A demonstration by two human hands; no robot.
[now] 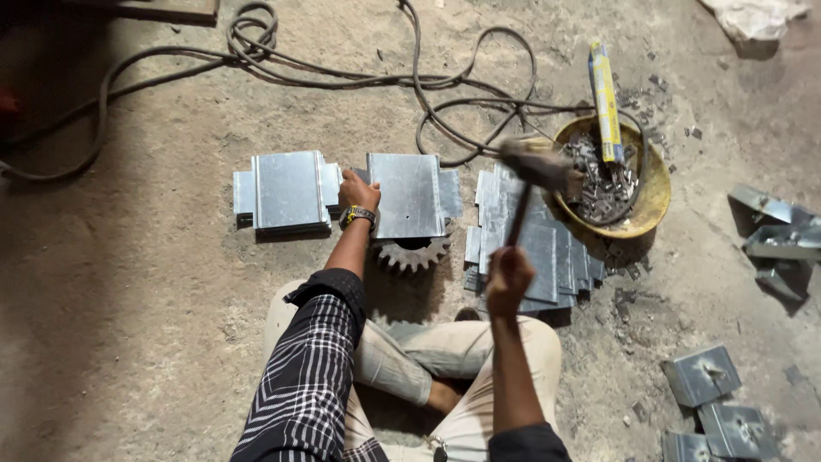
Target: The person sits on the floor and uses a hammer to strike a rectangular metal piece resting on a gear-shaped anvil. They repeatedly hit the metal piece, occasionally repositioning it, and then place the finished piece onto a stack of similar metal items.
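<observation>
Gripping a hammer point(534, 171), the right hand point(508, 281) is closed around its handle, head raised and blurred. Left hand point(357, 193) presses the left edge of a metal sheet point(409, 195) lying over a gear point(412, 251). Sheet stacks point(286, 190) flank it closely; bare floor point(137, 282) lies left.

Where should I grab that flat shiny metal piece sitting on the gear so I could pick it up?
Probably by a side edge. The metal sheet lies flat on the gear, and its left and right edges overhang. The left hand already holds the left edge, so come from the right, pinching the narrow flange there.
</observation>
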